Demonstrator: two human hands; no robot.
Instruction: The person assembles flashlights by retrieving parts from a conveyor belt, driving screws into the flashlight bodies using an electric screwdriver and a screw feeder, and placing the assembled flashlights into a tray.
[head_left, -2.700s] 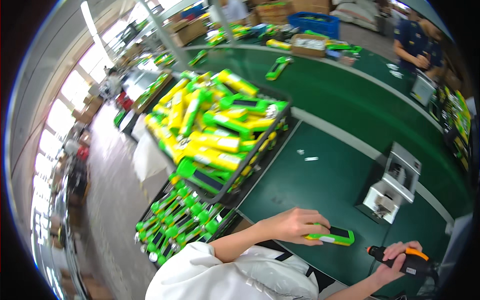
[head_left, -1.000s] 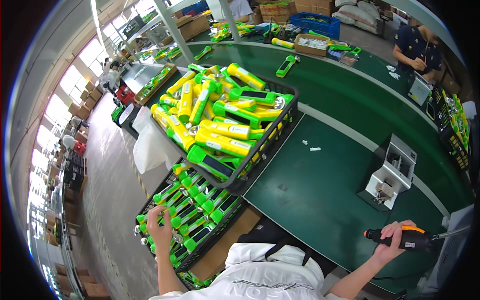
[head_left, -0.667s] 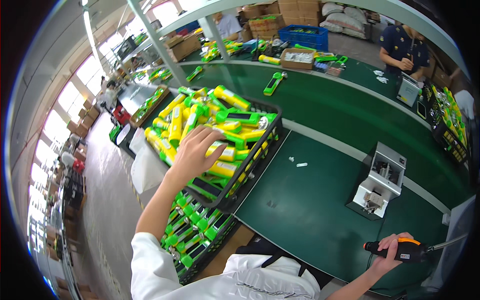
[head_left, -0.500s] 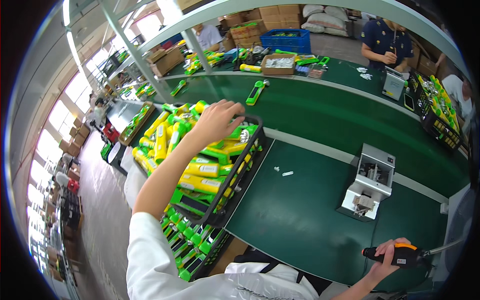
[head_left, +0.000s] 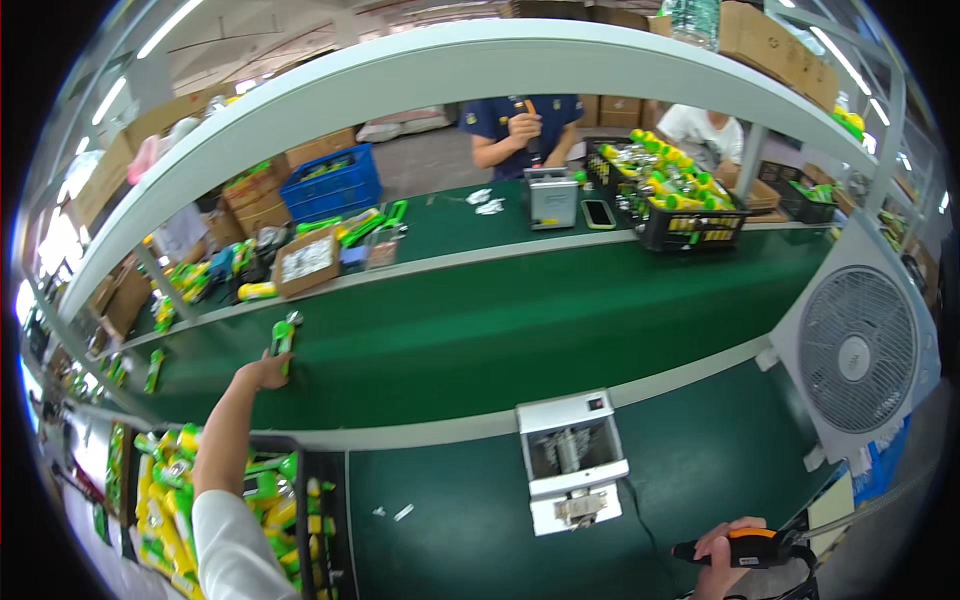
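My left hand reaches across to the green belt, its fingers closed around the near end of a green flashlight-like device. That device has a dark panel and a shiny piece at its far end. Below my left forearm stands a black crate heaped with yellow and green devices of similar look. At the lower right, my right hand is wrapped round a black and orange electric screwdriver, whose tip points left. A small silver machine with an open top stands on the green worktop between my hands.
Small white pieces lie on the worktop. A white fan stands at the right. A shelf beam spans overhead. Beyond the belt are a co-worker, another metal box, a phone and a filled black crate.
My left hand has moved from the crate onto the belt and taken hold of the device there. The view has swung to the right. My right hand still holds the screwdriver.
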